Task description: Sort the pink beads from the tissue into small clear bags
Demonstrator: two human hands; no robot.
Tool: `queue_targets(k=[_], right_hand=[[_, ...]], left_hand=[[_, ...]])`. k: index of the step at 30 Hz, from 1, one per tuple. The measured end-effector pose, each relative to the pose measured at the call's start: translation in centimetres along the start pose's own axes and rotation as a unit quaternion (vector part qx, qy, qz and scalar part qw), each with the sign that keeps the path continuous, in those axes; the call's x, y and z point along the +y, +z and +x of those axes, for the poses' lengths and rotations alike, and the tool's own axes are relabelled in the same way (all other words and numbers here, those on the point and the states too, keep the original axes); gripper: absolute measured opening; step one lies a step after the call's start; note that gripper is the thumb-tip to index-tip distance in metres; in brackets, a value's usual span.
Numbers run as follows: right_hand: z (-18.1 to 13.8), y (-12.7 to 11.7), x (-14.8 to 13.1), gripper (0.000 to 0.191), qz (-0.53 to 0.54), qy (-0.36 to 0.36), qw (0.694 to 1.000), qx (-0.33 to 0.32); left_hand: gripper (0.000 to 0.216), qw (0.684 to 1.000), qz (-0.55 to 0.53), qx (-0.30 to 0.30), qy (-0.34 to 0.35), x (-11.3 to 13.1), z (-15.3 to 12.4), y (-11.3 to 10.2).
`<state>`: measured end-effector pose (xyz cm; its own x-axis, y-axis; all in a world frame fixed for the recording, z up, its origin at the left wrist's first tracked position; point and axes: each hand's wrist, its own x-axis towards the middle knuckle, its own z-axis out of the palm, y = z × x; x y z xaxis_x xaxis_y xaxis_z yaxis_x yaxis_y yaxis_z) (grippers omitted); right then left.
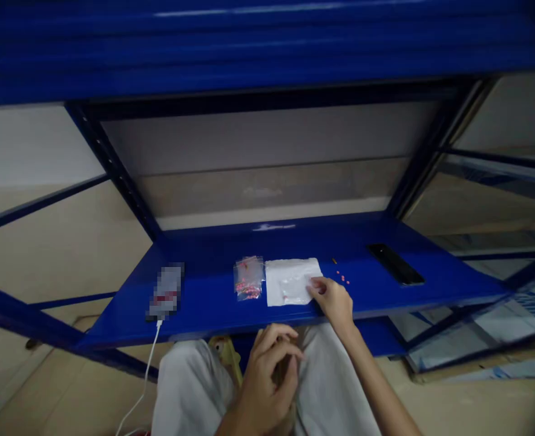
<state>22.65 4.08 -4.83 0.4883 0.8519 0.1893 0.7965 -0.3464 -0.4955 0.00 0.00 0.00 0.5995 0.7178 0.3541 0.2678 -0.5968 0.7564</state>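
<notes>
Right hand point(334, 301) at front of blue shelf point(204, 306), fingertips pressed on right edge of white sheet point(288, 275), grip indeterminate, left hand point(267, 375) curled closed below shelf, bag of red pieces point(248, 278) just left of sheet.

A single head-worn camera looks forward and down, at close range, onto a blue metal shelf point(213, 303).

The left hand point(270, 369) and right hand point(334, 301) are left bare, as are both forearms point(376, 387); pale grey cloth point(190, 387) is worn over the legs, below the shelf point(213, 300).
</notes>
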Motion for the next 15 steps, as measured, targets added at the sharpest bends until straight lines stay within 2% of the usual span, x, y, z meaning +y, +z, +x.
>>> queue_targets(k=[3, 6, 10, 15], right_hand=[[0.2, 0.2, 0.0, 0.026, 0.081, -0.002, 0.997, 0.003], [0.0, 0.3, -0.9, 0.024, 0.139, -0.042, 0.989, 0.001], [-1.5, -0.1, -3.9, 0.019, 0.170, -0.119, 0.978, -0.020], [-4.3, -1.3, -7.7, 0.015, 0.170, -0.171, 0.970, -0.033]], left_hand=[[0.020, 0.999, -0.029, 0.032, -0.030, -1.3, 1.5, 0.4], [0.018, 0.993, -0.048, 0.072, -0.077, -2.7, 3.3, 0.9], [0.030, 0.981, -0.073, 0.110, -0.140, -5.1, 5.6, 1.3], [0.034, 0.973, -0.101, 0.140, -0.154, -5.9, 6.4, 0.9]])
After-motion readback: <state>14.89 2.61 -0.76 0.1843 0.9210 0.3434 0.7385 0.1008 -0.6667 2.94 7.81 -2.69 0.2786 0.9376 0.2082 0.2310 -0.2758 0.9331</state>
